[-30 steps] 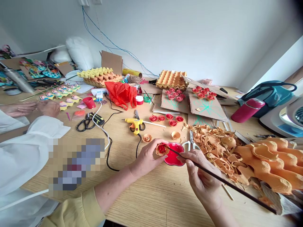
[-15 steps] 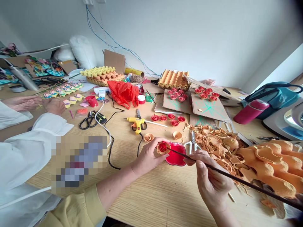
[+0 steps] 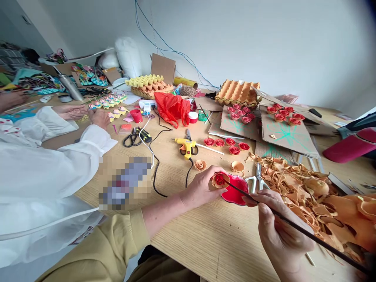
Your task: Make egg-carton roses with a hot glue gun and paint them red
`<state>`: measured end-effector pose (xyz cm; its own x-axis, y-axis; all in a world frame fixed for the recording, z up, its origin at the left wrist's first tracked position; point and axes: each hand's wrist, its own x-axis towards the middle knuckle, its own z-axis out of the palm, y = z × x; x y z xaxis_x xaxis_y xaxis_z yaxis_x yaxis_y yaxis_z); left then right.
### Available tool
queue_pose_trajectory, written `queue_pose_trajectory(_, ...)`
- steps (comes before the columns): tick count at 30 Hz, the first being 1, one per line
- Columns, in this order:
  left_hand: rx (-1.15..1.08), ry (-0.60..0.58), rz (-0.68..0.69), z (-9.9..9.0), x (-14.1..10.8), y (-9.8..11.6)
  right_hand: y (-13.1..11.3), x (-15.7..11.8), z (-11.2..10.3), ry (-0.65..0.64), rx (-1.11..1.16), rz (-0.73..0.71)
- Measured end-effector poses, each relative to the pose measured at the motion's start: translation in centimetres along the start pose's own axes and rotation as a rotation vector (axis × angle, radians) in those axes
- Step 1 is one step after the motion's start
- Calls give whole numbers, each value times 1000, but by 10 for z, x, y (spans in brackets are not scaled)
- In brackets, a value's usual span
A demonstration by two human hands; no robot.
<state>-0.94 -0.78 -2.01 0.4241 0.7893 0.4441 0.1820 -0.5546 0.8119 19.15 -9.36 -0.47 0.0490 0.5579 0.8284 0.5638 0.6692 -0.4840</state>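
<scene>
Between the thumb and fingers of my left hand is a paper rose, red at its centre with bare orange outer petals. My right hand grips a long dark paintbrush; its tip touches the rose's inner petals. Just under the rose and brush stands a dish of red paint, partly covered by them. An unpainted rose and an orange paper cup lie behind my left hand. Further back sit several red-painted roses.
Orange egg-carton scraps are heaped on the right beside white-handled scissors. A yellow glue gun trails a black cord. More red roses stand on cardboard. At left, a co-worker's white sleeves reach over the table.
The view has turned left, so everything sits further right in the picture. The rose stays in my left hand and the brush tip stays at its centre, where more red shows.
</scene>
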Motion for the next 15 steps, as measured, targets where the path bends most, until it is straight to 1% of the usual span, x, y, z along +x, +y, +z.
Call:
queue_pose_trajectory(5,-9,0,5,-1,1,1,1,0,-1,65,7,15)
queue_pose_trajectory(7,-6,-1,0,0,1,0,1,0,-2,44,-4,14)
queue_pose_trajectory(11,1,4,-23,1,1,-1,-2,4,-2,-71,17,-50)
queue_pose_trajectory(12,1,8,-32,1,1,-2,-3,5,-2,-83,35,-63)
queue_pose_trajectory(14,-3,15,-44,1,1,-2,-4,7,-1,-54,64,-60)
queue_pose_trajectory(15,-8,22,-48,1,1,-2,-4,7,-1,-18,66,-38)
